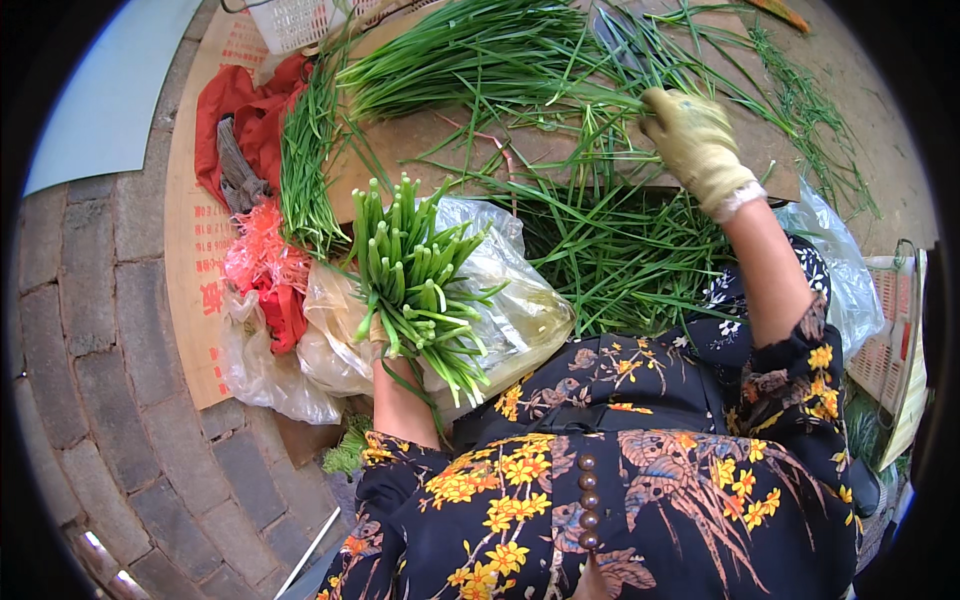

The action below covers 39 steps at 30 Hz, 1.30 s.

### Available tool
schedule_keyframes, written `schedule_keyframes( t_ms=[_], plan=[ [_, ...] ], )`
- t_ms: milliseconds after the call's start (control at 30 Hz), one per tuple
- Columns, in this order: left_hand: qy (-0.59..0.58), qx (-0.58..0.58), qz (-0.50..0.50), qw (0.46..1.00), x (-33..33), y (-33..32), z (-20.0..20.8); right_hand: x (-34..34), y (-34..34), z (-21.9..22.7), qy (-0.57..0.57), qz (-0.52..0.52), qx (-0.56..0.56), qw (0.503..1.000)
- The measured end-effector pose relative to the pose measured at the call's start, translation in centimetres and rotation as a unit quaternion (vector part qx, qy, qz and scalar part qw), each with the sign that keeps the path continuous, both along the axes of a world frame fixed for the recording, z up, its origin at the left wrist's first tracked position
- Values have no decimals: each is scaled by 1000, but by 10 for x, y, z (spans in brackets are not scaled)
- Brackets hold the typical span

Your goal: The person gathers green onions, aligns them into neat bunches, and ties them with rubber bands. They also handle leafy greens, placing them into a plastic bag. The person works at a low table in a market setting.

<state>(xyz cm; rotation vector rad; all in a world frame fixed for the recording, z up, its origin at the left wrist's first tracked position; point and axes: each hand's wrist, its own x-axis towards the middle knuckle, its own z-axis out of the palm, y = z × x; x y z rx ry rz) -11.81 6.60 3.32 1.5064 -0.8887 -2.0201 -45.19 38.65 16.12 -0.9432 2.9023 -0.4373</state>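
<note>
Green stalk bunch (410, 265) is in the left hand (379, 335), just off the table's (390, 150) near edge, toward the left corner; fingers mostly hidden, wrapped around the stalks. Right hand (692, 140), cream-gloved, is over the table's right side, fingers curled at loose leaves; can't tell if they pinch any. Big leaf pile (460, 55) along far edge. Clear plastic bag (530, 310) beside the bunch.

Brightly and diffusely lit, shaded among the loose green leaves (625, 255) just below the right hand (692, 145), glinting on the plastic bag (530, 312) lower left of that hand, fairly sharp around it, but bowed and blackened toward the rim well beyond.
</note>
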Motion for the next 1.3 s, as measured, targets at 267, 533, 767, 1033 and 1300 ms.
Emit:
schedule_keyframes(
  t_ms=[267,533,767,1033,1300],
  plan=[
    [6,2,1,1000,-5,4,0,106,-17,19,-161,288,-190,925],
    [1,-3,15,1000,1,8,8,129,-71,12,-226,367,-47,901],
    [-6,-4,23,1000,4,10,11,92,-18,-7,-123,290,-175,933],
    [-8,-5,30,1000,2,11,11,45,18,-1,107,93,-51,989],
    [-8,-7,33,999,7,16,12,133,-91,-16,-224,281,-247,900]
  ],
)
